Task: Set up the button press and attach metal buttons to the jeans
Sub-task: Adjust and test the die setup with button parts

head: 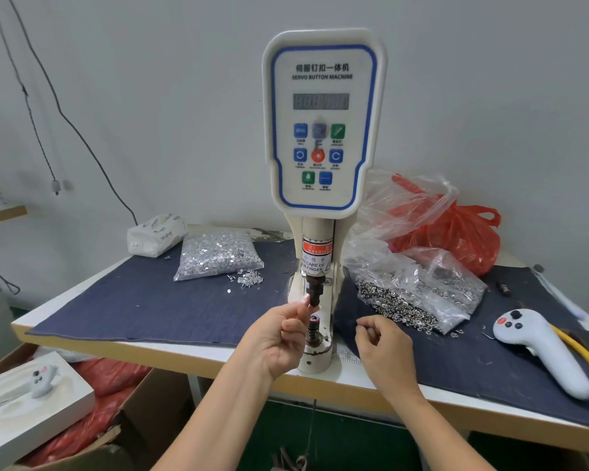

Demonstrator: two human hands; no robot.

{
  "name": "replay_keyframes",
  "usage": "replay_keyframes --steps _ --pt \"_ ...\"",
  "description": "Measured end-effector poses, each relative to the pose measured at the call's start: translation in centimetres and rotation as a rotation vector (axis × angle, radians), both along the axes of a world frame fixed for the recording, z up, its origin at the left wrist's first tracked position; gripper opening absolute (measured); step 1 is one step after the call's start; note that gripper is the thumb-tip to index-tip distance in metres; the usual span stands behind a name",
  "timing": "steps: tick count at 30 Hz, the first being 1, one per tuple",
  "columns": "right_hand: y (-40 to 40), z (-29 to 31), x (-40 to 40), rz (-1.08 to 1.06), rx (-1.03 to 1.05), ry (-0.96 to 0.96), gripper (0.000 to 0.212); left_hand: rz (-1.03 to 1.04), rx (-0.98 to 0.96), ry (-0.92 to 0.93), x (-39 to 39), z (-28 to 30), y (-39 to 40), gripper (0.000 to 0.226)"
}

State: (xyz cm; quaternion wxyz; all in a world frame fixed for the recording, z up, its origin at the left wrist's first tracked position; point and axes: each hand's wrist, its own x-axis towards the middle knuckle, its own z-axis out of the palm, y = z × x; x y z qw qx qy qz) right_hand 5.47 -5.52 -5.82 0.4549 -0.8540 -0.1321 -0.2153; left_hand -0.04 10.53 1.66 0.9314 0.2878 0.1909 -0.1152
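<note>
At bottom left, a white box (pixel 31 402) is cut off by the frame edge. Farther right, a bag of silver tacks (pixel 218 254) lies on the dark cloth (pixel 133 300). Left hand (pixel 279 338) pinches something small, hard to make out, at the button press (pixel 323 130) punch. Right hand (pixel 383 348) hovers just beside, fingers curled; whether it holds anything I cannot tell. Bagged metal buttons (pixel 419 294) and a white controller (pixel 541 348) lie right.
</note>
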Motion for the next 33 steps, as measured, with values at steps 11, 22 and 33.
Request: replay_keyframes --steps 11,22,33 --pt "0.08 -0.04 -0.07 -0.009 -0.010 -0.004 0.008 0.028 -0.001 0.005 -0.10 -0.12 -0.36 0.009" --pt "-0.02 -0.01 -0.14 0.001 -0.004 0.007 0.010 0.020 0.183 0.038 -0.40 0.20 0.04 0.011" --pt "-0.06 -0.07 -0.11 0.003 -0.006 0.009 0.010 0.011 0.154 0.034 -0.30 0.35 0.30 0.016"
